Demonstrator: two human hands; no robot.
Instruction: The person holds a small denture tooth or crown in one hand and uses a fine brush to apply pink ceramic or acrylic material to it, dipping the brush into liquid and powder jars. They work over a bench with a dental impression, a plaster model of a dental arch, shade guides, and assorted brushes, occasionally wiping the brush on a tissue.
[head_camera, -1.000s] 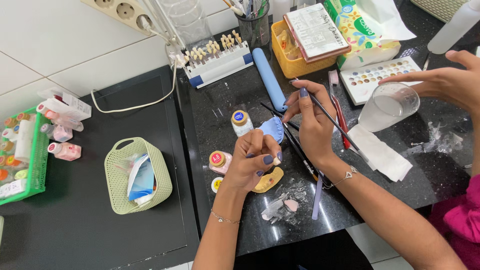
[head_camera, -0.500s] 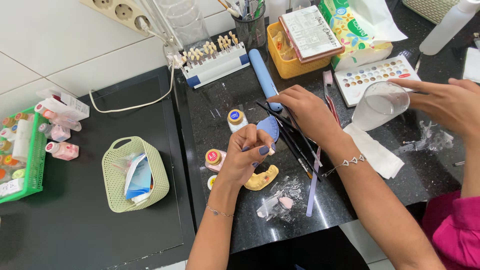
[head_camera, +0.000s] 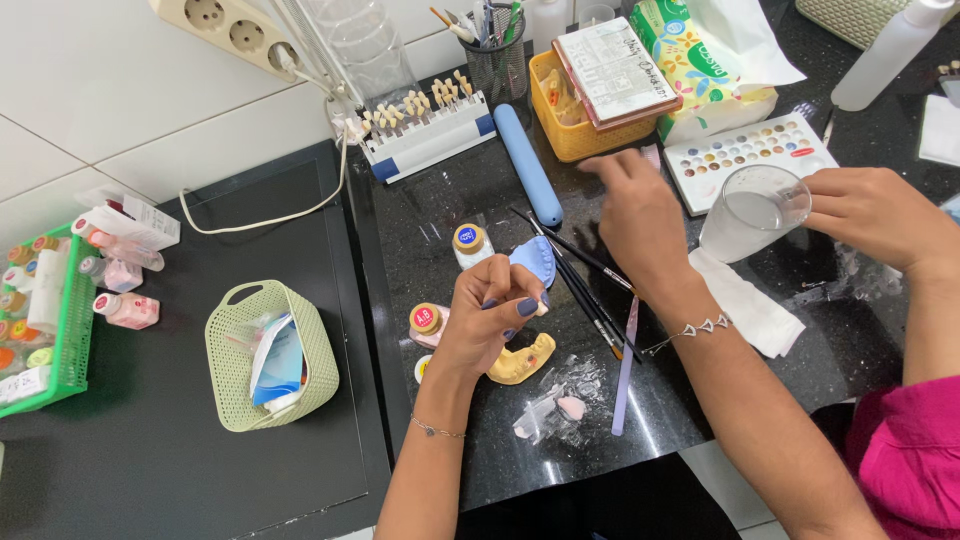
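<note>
A: What is being held, and where?

B: A pale blue arch-shaped dental piece (head_camera: 532, 260) is being pinched in the curled left hand (head_camera: 490, 320), just above a yellow plaster jaw cast (head_camera: 522, 360) lying on the black counter (head_camera: 450, 210), probably so it is kept steady.

A: And the right hand (head_camera: 640, 215)?

B: It is being held loosely open and blurred over thin black brushes (head_camera: 580, 275); nothing is seen gripped. Another person's hand (head_camera: 875, 215), far right, is being kept beside a clear plastic cup (head_camera: 755, 212).

A black speckled stone counter (head_camera: 440, 200) butts against a matte black worktop (head_camera: 150, 460) on its left, both set beneath a wall of large white tiles (head_camera: 90, 100) with a cream socket strip (head_camera: 245, 35), while even overhead light leaves soft glints on the polished stone
</note>
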